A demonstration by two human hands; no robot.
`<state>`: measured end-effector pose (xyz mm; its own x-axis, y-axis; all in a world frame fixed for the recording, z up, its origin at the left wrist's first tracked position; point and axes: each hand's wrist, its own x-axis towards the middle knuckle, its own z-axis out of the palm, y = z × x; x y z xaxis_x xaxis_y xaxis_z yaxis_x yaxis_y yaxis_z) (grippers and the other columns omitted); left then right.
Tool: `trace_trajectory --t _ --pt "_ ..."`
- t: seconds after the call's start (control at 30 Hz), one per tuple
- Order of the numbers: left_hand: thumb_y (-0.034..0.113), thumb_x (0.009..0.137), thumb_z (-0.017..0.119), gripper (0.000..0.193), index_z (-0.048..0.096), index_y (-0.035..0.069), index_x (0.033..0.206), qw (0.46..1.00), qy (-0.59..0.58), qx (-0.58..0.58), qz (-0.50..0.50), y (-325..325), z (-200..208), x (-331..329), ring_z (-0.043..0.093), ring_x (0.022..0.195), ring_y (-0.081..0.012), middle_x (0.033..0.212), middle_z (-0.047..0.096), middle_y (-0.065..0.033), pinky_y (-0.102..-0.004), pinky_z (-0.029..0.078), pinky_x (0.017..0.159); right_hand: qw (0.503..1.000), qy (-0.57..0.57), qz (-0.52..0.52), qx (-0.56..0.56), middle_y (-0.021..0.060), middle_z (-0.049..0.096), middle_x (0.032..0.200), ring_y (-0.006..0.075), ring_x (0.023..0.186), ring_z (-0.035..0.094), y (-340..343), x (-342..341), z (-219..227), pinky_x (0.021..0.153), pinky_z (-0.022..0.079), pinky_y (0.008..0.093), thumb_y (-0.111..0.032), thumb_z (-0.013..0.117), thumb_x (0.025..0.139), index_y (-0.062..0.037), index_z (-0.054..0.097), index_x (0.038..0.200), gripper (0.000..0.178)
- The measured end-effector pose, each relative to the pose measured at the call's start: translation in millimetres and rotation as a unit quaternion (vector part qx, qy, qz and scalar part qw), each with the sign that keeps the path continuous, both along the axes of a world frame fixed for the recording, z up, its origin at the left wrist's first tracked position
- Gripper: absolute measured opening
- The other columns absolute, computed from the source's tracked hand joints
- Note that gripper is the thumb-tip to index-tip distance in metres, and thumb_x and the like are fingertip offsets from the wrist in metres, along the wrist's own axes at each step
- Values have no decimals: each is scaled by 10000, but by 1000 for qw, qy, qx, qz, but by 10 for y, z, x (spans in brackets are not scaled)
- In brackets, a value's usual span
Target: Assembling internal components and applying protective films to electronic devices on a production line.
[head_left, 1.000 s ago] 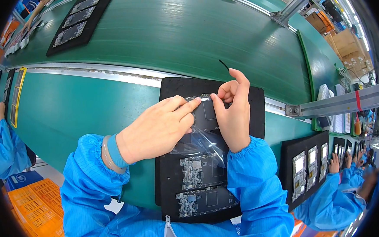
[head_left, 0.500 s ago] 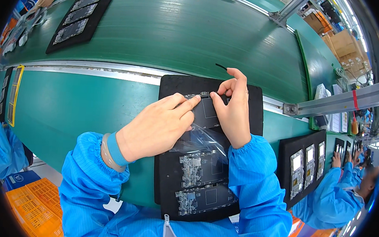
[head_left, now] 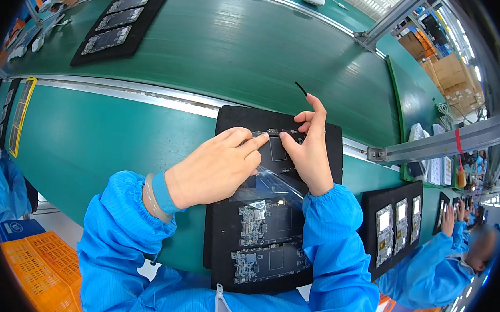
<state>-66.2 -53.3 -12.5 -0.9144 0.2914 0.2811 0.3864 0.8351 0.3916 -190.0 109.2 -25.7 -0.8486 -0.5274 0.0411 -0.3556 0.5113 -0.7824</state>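
Observation:
The top circuit board (head_left: 279, 149) lies on a black foam tray (head_left: 222, 228). My left hand (head_left: 212, 165) reaches over its left part, two fingertips pressing at its upper edge. Clear plastic film (head_left: 277, 183) spreads from beneath this hand's curled fingers toward my right wrist, its creases gathering there; the grip itself is hidden. My right hand (head_left: 310, 154) has its thumb at the board's upper edge and its index finger raised apart. A thin black strip (head_left: 300, 88) sticks out from that index fingertip. Two more boards, a middle one (head_left: 272, 221) and a lower one (head_left: 269, 263), lie below.
Beyond the metal rail (head_left: 150, 99) runs a green belt (head_left: 239, 46) carrying another black tray of boards (head_left: 121, 19). At right stands a tray of boards (head_left: 395, 222) beside a co-worker (head_left: 426, 264). A yellow-edged frame (head_left: 20, 119) is at far left, above an orange crate (head_left: 42, 269).
My right thumb and left fingertips stay close together at the board's upper edge. The raised right index finger and its black strip have shifted slightly right. The whole view has tilted a little.

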Motion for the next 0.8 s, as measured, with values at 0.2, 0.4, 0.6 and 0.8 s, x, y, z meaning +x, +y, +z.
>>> trace_trajectory --t 0.2,0.4,0.6,0.8 --pt "150 819 643 208 571 -43 848 1000 -15 5 1 -7 24 26 494 1150 -340 1283 556 -196 -422 416 989 1000 -15 1 -3 85 486 1028 178 897 466 27 -52 -13 862 423 338 76 576 770 -108 280 1419 737" --pt "128 872 590 178 554 -33 938 994 -15 91 -54 -134 112 80 471 1203 -374 1263 556 -192 -482 378 1013 935 -205 -118 -264 66 638 931 101 765 584 247 -15 224 721 473 229 -70 655 864 9 538 1142 312" --pt "152 847 614 201 533 -32 867 955 -156 169 -190 14 464 566 539 1129 -394 1280 529 -233 -455 447 954 950 -244 -56 -190 52 658 811 86 755 608 569 535 449 683 462 209 -18 675 838 -30 566 820 111" --pt "136 767 610 190 534 -34 807 984 -67 -4 -162 370 368 727 528 1171 -363 1271 521 -267 -435 432 1006 977 -179 -71 -97 3 627 759 111 674 523 838 908 174 688 413 267 -17 706 782 -50 564 769 146"
